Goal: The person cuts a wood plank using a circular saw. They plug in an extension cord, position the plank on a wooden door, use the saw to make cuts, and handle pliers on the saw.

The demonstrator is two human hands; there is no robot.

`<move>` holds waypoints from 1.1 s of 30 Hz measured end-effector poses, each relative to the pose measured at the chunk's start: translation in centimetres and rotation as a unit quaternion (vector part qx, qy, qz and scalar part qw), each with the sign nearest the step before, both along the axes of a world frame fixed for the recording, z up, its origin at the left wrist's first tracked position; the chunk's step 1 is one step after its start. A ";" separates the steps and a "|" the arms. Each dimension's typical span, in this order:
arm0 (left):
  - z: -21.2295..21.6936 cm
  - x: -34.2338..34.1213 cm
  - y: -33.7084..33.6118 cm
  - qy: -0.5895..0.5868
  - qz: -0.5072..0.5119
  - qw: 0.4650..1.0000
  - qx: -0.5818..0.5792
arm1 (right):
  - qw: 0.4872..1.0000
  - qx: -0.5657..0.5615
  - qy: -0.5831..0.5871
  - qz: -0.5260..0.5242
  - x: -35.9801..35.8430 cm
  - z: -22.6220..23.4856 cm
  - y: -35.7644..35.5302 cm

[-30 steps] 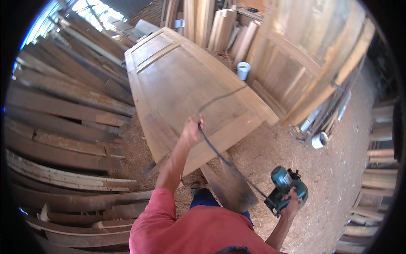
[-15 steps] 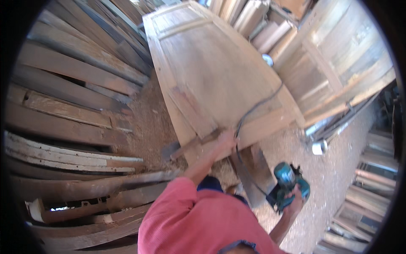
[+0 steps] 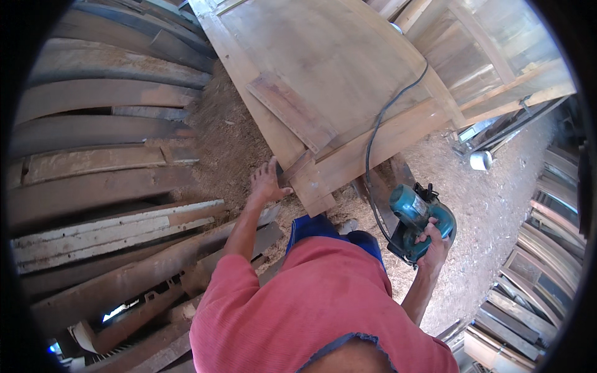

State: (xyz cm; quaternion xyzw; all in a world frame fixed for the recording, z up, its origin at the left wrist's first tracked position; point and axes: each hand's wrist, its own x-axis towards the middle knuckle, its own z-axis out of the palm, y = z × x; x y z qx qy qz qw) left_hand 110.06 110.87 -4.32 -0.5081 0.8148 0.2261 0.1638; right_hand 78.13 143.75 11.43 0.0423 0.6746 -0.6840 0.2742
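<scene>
My right hand point(image 3: 434, 244) is wrapped round the handle of a teal corded circular saw point(image 3: 415, 214), held off to the right of the panel's near end. Its black cord point(image 3: 368, 158) loops up over a large wooden door point(image 3: 311, 68). Fingers spread, my left hand point(image 3: 265, 184) is beside the door's near left corner and seems to hold nothing. Its thumb points at the end of a thin wood strip point(image 3: 300, 166) at that corner; whether they touch I cannot tell. A short reddish-brown board point(image 3: 291, 112) lies on the door's left side.
Long weathered boards point(image 3: 106, 93) are stacked along the left. Another framed wooden panel point(image 3: 497, 50) stands at the upper right, with a white roll-shaped object point(image 3: 480, 161) below it. More timber point(image 3: 528, 273) lies at the right. Sawdust point(image 3: 227, 137) covers the floor.
My left hand has moved left, off the door's near edge to beside its corner, and its fingers have spread. The saw stays in my right hand, slightly higher in view.
</scene>
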 end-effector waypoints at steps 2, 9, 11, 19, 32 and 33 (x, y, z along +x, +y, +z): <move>-1.6 0.1 1.0 0.016 0.004 1.000 0.000 | 1.000 -0.012 -0.007 0.017 -0.2 -0.5 0.1; -4.5 -0.9 0.9 0.005 0.048 0.999 -0.004 | 0.997 -0.026 -0.025 0.066 -1.3 -3.0 0.2; -4.2 -0.6 0.3 0.019 0.044 0.999 0.008 | 0.996 -0.019 -0.023 0.084 -1.9 -3.5 0.2; -5.2 1.9 -3.2 -0.015 -0.007 0.999 -0.038 | 0.996 -0.004 -0.037 0.084 -1.4 -3.4 -3.9; -3.7 -0.7 -9.3 0.077 -0.082 0.981 0.159 | 0.998 0.014 -0.011 -0.068 2.4 0.8 -12.4; -4.2 -0.7 -9.2 0.075 -0.099 0.977 0.171 | 0.996 0.025 -0.010 -0.086 2.7 1.2 -12.8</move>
